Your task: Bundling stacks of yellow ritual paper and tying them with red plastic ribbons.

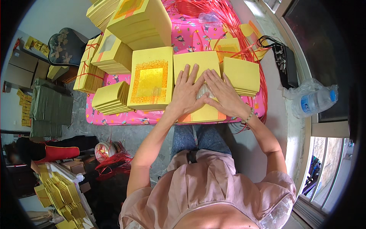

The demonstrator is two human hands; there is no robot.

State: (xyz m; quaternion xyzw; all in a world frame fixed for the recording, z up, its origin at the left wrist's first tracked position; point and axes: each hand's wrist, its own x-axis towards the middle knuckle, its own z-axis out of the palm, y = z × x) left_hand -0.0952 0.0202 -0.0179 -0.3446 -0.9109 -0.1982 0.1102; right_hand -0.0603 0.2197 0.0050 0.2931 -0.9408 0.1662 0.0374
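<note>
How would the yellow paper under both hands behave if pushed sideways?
The yellow paper would probably shift, as no tie shows around it. It may flex easily, since the similar folded paper nearby curves at its folds.

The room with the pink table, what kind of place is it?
Probably a small indoor workroom, though it might be part of a home. Yellow paper stacks sit on the pink table, with loose red strands toward its far end.
</note>
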